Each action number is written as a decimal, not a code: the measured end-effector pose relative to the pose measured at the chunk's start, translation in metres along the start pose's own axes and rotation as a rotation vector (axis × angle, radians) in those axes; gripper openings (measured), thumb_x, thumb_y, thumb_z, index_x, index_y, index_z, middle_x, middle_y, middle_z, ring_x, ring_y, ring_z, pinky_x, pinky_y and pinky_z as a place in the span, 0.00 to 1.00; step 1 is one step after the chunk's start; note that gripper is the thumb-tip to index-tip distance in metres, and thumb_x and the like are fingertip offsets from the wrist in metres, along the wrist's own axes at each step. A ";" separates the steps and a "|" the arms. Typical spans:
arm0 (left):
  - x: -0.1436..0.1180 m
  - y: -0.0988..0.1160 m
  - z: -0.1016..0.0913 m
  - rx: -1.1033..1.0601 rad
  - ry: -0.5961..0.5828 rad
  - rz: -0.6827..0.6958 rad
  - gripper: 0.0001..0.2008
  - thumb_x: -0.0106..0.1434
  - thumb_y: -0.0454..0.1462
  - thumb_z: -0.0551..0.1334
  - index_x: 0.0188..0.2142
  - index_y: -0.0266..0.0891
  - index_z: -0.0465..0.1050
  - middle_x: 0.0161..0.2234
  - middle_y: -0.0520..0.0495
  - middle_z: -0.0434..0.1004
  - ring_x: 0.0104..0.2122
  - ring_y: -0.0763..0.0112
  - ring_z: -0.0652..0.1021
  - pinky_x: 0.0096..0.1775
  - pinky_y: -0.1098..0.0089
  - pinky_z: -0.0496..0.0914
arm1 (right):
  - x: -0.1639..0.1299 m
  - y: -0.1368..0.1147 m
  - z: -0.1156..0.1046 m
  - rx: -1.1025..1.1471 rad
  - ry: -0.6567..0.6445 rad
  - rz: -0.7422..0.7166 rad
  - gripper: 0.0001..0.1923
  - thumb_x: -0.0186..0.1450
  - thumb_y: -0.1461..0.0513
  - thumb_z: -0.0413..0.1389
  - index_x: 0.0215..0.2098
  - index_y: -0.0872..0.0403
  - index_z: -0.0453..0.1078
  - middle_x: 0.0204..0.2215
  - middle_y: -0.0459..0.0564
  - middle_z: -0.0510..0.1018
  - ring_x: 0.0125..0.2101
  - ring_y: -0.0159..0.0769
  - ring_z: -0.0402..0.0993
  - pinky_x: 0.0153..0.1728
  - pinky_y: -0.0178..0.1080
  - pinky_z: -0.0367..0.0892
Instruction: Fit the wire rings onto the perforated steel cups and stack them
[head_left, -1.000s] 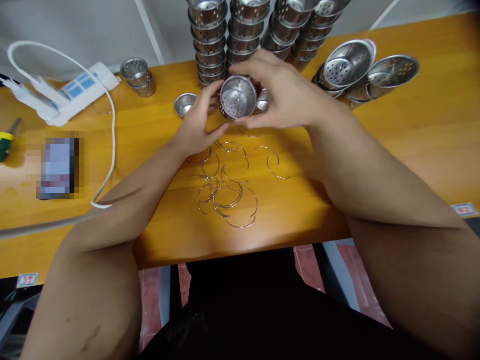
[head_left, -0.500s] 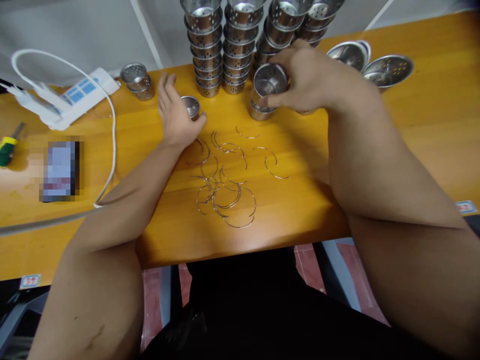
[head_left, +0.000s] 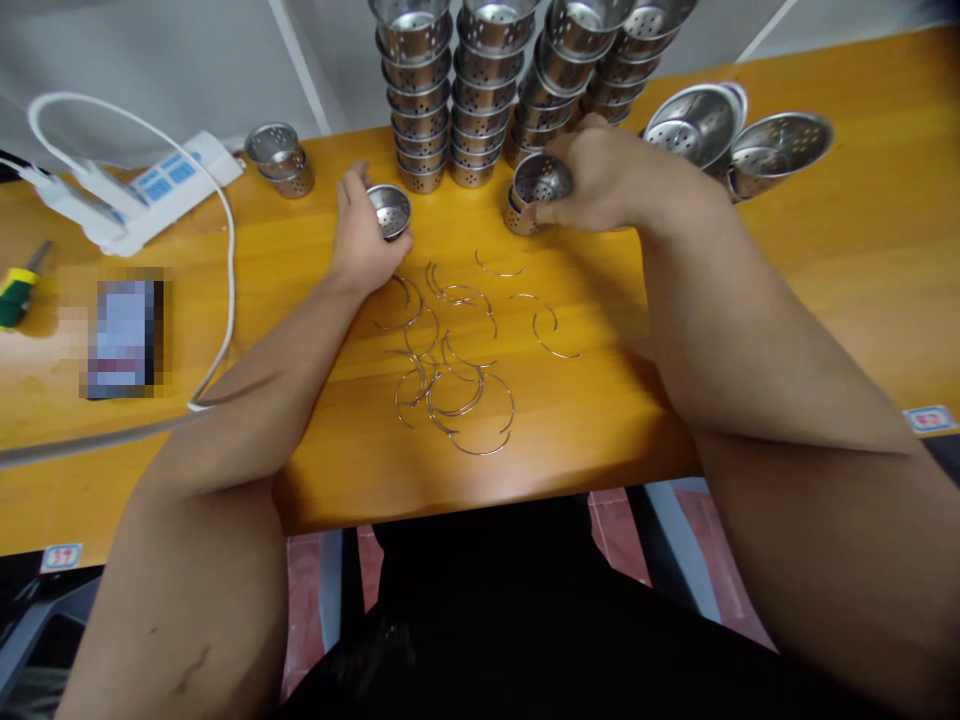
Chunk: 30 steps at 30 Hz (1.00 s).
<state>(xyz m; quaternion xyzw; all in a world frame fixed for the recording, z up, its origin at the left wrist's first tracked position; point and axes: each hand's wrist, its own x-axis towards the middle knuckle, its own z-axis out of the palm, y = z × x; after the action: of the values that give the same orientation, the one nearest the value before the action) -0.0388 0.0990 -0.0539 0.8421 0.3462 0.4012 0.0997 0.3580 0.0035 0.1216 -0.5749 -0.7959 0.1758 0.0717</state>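
left hand (head_left: 360,240) fingers grasp a small perforated cup (head_left: 391,211) on the bench (head_left: 825,260), ahead of the loose wire rings (head_left: 454,350). right hand (head_left: 600,185) fingers clamp another strainer cup (head_left: 541,180) onto a short stack (head_left: 516,218). tall stacks (head_left: 480,90) behind look done; many rings left, so partway through.

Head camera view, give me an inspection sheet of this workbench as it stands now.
Surface: orange wooden table, lit from above.
Job's things: small perforated steel cup in left hand; another perforated cup in right hand, over a cup on the table; loose wire rings in front.
Clutter: stacked cups, two larger strainers, screwdriver, blurred phone.
Grip: both hands closed on cups.
Cables: white cable from power strip.
Surroundings: grey wall behind.
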 end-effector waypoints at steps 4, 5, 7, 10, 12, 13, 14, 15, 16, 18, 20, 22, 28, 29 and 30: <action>0.007 0.006 0.008 -0.027 0.076 -0.041 0.60 0.73 0.49 0.74 0.90 0.68 0.37 0.77 0.43 0.78 0.88 0.43 0.65 0.87 0.21 0.61 | -0.006 -0.009 -0.002 -0.091 0.003 0.063 0.44 0.76 0.51 0.76 0.83 0.62 0.75 0.80 0.78 0.69 0.77 0.69 0.74 0.83 0.64 0.67; 0.007 0.014 0.005 -0.055 0.064 -0.041 0.59 0.73 0.48 0.74 0.90 0.68 0.39 0.78 0.42 0.77 0.88 0.42 0.65 0.87 0.21 0.61 | -0.010 -0.013 -0.004 -0.080 0.018 0.052 0.49 0.76 0.53 0.77 0.87 0.64 0.71 0.84 0.79 0.65 0.82 0.71 0.69 0.85 0.63 0.64; 0.007 0.030 -0.003 -0.117 0.005 -0.030 0.59 0.72 0.48 0.75 0.91 0.67 0.42 0.79 0.42 0.76 0.87 0.39 0.66 0.87 0.21 0.62 | -0.019 -0.024 -0.008 -0.054 0.089 -0.006 0.57 0.75 0.56 0.79 0.92 0.64 0.62 0.88 0.80 0.58 0.88 0.74 0.60 0.90 0.61 0.58; 0.005 0.039 -0.006 -0.134 -0.022 -0.035 0.56 0.75 0.50 0.76 0.90 0.69 0.45 0.77 0.46 0.78 0.86 0.43 0.67 0.85 0.21 0.65 | -0.029 -0.041 -0.016 -0.055 0.124 -0.131 0.49 0.75 0.56 0.79 0.87 0.60 0.70 0.81 0.75 0.71 0.79 0.72 0.76 0.85 0.63 0.67; 0.004 0.032 -0.001 -0.102 -0.014 -0.047 0.52 0.78 0.52 0.74 0.89 0.68 0.44 0.78 0.48 0.78 0.85 0.47 0.68 0.84 0.20 0.65 | -0.032 -0.050 -0.018 -0.108 -0.023 -0.142 0.29 0.76 0.59 0.77 0.72 0.58 0.83 0.63 0.66 0.88 0.57 0.62 0.89 0.66 0.62 0.82; 0.003 0.028 0.003 -0.094 0.000 -0.052 0.51 0.79 0.53 0.73 0.89 0.68 0.45 0.78 0.48 0.78 0.83 0.47 0.69 0.83 0.20 0.66 | -0.032 -0.054 -0.018 -0.160 -0.137 -0.125 0.18 0.76 0.62 0.76 0.62 0.56 0.86 0.51 0.60 0.91 0.45 0.55 0.88 0.54 0.57 0.83; 0.003 0.024 0.005 -0.095 0.024 -0.054 0.50 0.79 0.53 0.72 0.89 0.68 0.46 0.79 0.48 0.77 0.82 0.47 0.71 0.82 0.19 0.68 | -0.032 -0.056 -0.016 -0.220 -0.256 -0.099 0.07 0.75 0.65 0.74 0.51 0.55 0.87 0.39 0.53 0.90 0.36 0.49 0.83 0.45 0.52 0.80; 0.002 0.022 0.007 -0.105 0.053 -0.051 0.49 0.78 0.53 0.73 0.88 0.68 0.47 0.79 0.48 0.76 0.81 0.46 0.72 0.81 0.19 0.68 | -0.031 -0.057 -0.013 -0.273 -0.364 -0.066 0.05 0.73 0.68 0.73 0.41 0.53 0.85 0.30 0.48 0.85 0.29 0.43 0.77 0.39 0.48 0.75; 0.002 0.021 0.007 -0.118 0.073 -0.041 0.49 0.77 0.52 0.73 0.87 0.70 0.48 0.80 0.47 0.76 0.81 0.44 0.73 0.81 0.19 0.69 | -0.030 -0.057 -0.008 -0.302 -0.462 -0.030 0.10 0.72 0.70 0.71 0.35 0.52 0.82 0.25 0.45 0.82 0.25 0.39 0.73 0.36 0.45 0.71; 0.003 0.026 0.002 -0.137 0.045 0.000 0.52 0.76 0.50 0.74 0.88 0.73 0.47 0.79 0.48 0.77 0.83 0.42 0.72 0.82 0.19 0.68 | -0.027 -0.056 0.002 -0.247 -0.617 0.044 0.13 0.73 0.69 0.69 0.30 0.52 0.79 0.22 0.44 0.80 0.23 0.38 0.76 0.34 0.42 0.71; 0.004 0.033 -0.003 -0.144 -0.018 0.029 0.54 0.75 0.49 0.74 0.89 0.74 0.45 0.78 0.48 0.78 0.85 0.41 0.70 0.84 0.20 0.66 | -0.025 -0.056 0.014 -0.061 -0.701 0.069 0.09 0.74 0.68 0.67 0.36 0.52 0.79 0.26 0.45 0.85 0.28 0.41 0.85 0.35 0.41 0.76; 0.006 0.037 -0.002 -0.138 -0.004 0.004 0.53 0.75 0.50 0.74 0.89 0.72 0.47 0.78 0.47 0.78 0.85 0.40 0.70 0.84 0.22 0.67 | -0.024 -0.057 0.026 0.114 -0.713 0.003 0.07 0.73 0.67 0.68 0.43 0.50 0.77 0.30 0.44 0.88 0.31 0.44 0.90 0.36 0.42 0.80; 0.011 0.028 0.012 -0.085 0.095 -0.086 0.49 0.75 0.54 0.71 0.87 0.71 0.49 0.82 0.46 0.72 0.83 0.38 0.71 0.85 0.22 0.64 | -0.020 -0.063 0.046 0.391 -0.497 -0.447 0.13 0.71 0.61 0.72 0.51 0.48 0.79 0.43 0.47 0.92 0.41 0.44 0.90 0.44 0.44 0.85; 0.012 0.029 0.011 -0.080 0.067 -0.084 0.51 0.75 0.54 0.71 0.88 0.72 0.46 0.83 0.47 0.71 0.85 0.38 0.70 0.86 0.22 0.63 | -0.019 -0.062 0.045 0.410 -0.456 -0.494 0.13 0.72 0.59 0.72 0.53 0.48 0.80 0.46 0.49 0.93 0.44 0.45 0.90 0.47 0.45 0.86; 0.013 0.032 0.009 -0.080 0.046 -0.081 0.52 0.75 0.54 0.70 0.89 0.72 0.44 0.83 0.47 0.71 0.86 0.38 0.69 0.86 0.22 0.63 | -0.019 -0.061 0.043 0.410 -0.422 -0.528 0.15 0.73 0.58 0.72 0.56 0.48 0.81 0.49 0.50 0.93 0.47 0.45 0.90 0.50 0.46 0.86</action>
<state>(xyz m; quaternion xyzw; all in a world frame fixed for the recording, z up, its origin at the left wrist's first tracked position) -0.0106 0.0851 -0.0379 0.8132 0.3660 0.4297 0.1416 0.2967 -0.0399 0.1051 -0.2754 -0.8619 0.4210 0.0629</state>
